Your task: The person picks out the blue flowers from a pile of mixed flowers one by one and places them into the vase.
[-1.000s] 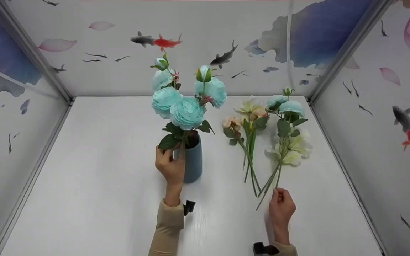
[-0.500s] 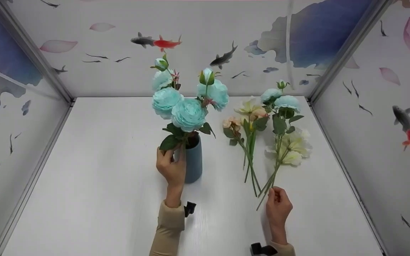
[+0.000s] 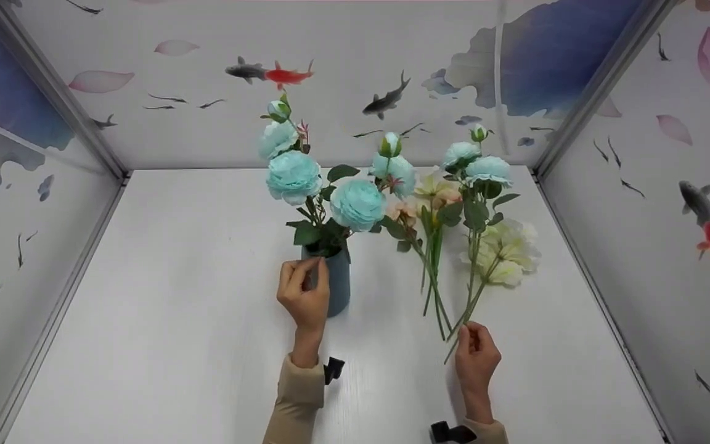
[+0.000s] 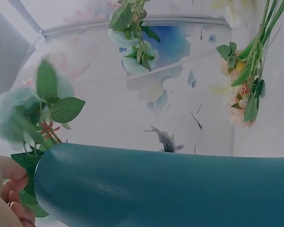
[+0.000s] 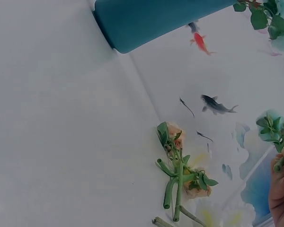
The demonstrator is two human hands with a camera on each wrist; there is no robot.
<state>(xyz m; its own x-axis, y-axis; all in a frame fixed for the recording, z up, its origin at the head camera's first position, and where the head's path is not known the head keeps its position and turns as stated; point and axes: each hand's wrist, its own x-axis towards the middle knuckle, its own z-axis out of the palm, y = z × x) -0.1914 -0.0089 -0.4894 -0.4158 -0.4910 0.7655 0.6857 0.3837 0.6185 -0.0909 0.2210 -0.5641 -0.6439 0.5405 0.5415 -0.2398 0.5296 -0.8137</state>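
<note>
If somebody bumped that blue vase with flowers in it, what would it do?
The blue vase might tip fairly easily: it is tall and narrow, with turquoise flowers spreading above and beyond its rim. Once over, it could roll, since its wall looks rounded. It may feel slippery, as its surface looks smooth.

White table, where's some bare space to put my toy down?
The biggest bare patch lies between the left wall and the left hand by the blue vase. A smaller one lies between the left sleeve and right hand. It's crowded right of the vase, with cream flowers and peach flowers.
</note>
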